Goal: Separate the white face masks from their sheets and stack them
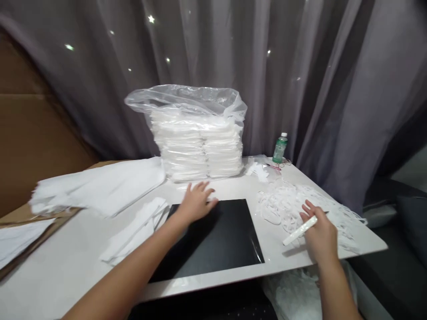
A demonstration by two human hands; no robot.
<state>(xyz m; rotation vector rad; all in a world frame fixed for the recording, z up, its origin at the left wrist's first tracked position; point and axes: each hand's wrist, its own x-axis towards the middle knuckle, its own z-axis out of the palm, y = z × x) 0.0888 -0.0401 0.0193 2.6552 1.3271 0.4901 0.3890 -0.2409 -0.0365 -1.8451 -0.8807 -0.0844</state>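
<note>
We record the left hand (197, 203) spread over a flat black rectangular mat (222, 242), the right hand (323, 233) pinching a slim white-handled tool (300, 230) near tangled white strips (276, 206).

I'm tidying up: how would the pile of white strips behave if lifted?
The white strips will probably flop, since they curl in loose loops. They look thin, so likely light. Tangled as they lie, one may drag others along.

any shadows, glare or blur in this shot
In the head view, a shadow by the left hand darkens the black mat; the head view also shows glare on the clear bag, and head-view detail in the white strips looks soft.
</note>
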